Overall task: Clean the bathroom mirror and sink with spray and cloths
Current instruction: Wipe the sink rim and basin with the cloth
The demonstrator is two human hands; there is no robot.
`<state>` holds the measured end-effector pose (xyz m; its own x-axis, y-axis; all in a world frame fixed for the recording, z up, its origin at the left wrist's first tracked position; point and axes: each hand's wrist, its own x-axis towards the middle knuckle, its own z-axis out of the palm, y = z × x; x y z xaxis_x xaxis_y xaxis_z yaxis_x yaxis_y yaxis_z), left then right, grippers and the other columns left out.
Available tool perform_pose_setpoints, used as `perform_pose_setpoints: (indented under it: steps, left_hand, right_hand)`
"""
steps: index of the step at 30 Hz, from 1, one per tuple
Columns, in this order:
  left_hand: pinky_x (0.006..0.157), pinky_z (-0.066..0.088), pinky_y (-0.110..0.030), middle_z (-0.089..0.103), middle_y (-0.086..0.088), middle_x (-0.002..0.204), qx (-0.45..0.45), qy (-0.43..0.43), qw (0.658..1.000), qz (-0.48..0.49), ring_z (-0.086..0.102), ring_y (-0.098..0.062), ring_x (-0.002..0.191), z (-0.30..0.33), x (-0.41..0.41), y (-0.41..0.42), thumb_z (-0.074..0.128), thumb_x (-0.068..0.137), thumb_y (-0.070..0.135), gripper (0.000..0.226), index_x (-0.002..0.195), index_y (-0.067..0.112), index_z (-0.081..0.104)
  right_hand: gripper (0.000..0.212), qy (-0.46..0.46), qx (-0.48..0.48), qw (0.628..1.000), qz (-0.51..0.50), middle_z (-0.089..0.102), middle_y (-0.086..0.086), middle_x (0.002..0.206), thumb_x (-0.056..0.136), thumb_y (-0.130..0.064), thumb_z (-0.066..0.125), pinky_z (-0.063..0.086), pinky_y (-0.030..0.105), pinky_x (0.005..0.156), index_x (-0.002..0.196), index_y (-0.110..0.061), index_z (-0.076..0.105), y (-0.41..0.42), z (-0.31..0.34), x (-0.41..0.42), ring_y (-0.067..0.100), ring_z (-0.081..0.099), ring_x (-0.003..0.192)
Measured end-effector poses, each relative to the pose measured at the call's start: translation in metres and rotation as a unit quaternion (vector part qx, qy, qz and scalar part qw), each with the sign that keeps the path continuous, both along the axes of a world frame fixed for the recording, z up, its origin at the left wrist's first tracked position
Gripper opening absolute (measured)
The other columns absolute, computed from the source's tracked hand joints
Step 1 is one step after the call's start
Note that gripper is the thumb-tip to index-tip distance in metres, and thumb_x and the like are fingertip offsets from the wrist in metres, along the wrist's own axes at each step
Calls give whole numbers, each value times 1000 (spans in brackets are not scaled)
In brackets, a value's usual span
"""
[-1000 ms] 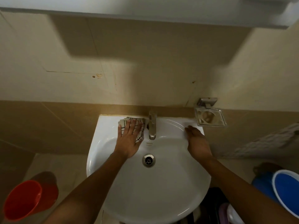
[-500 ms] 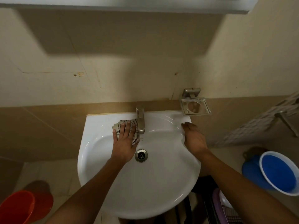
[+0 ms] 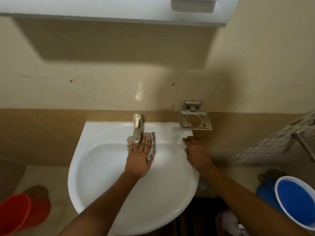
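A white wall-hung sink [image 3: 95, 167] fills the middle of the view. My left hand [image 3: 139, 158] lies flat on a white cloth with black grid lines [image 3: 152, 147], pressing it against the sink's back ledge under and just right of the metal tap [image 3: 137, 129]. The hand covers the drain. My right hand [image 3: 196, 152] rests palm down on the sink's right rim, fingers spread, holding nothing. The lower edge of the mirror cabinet [image 3: 110, 12] shows at the top. No spray bottle is in view.
A metal soap and brush holder [image 3: 195, 120] is fixed to the wall at the sink's back right. A red bucket [image 3: 20, 217] stands on the floor at the left, a blue bucket [image 3: 296, 203] at the right. A floor drain [image 3: 202, 183] lies beside the sink.
My left hand has slid the cloth rightward along the back ledge, from left of the tap to under and right of it. My right hand stays on the right rim.
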<state>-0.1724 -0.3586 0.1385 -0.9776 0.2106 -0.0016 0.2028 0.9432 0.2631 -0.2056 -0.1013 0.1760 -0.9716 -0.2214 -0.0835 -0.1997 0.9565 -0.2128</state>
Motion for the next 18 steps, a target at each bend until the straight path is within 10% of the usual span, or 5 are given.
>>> perform_pose_setpoints:
  steps: [4, 9, 18]
  left_hand:
    - [122, 14, -52, 7, -10, 164, -7, -13, 1000, 23, -4, -27, 150, 1, -13, 23, 16, 95, 54, 74, 156, 12, 14]
    - [119, -16, -42, -8, -12, 164, -29, -37, 998, 42, -18, -28, 149, 5, -39, 55, -3, 88, 60, 82, 156, 13, -3]
    - [118, -18, -50, -11, -15, 164, -41, -30, 993, 102, -15, -33, 150, -2, -64, 90, 3, 91, 61, 81, 157, 16, -4]
  right_hand:
    - [47, 0, -9, 1000, 8, 48, 5, 146, 96, -17, 54, 45, 36, 102, 143, -16, 47, 7, 0, -2, 27, 44, 133]
    - [46, 10, -31, 999, 15, 54, 4, 142, 93, -13, 58, 47, 36, 99, 138, -15, 53, 14, -2, -4, 25, 48, 130]
    - [41, -10, -115, 992, -53, 55, 6, 136, 93, -14, 57, 48, 37, 98, 134, -13, 57, 31, -5, -10, 26, 56, 119]
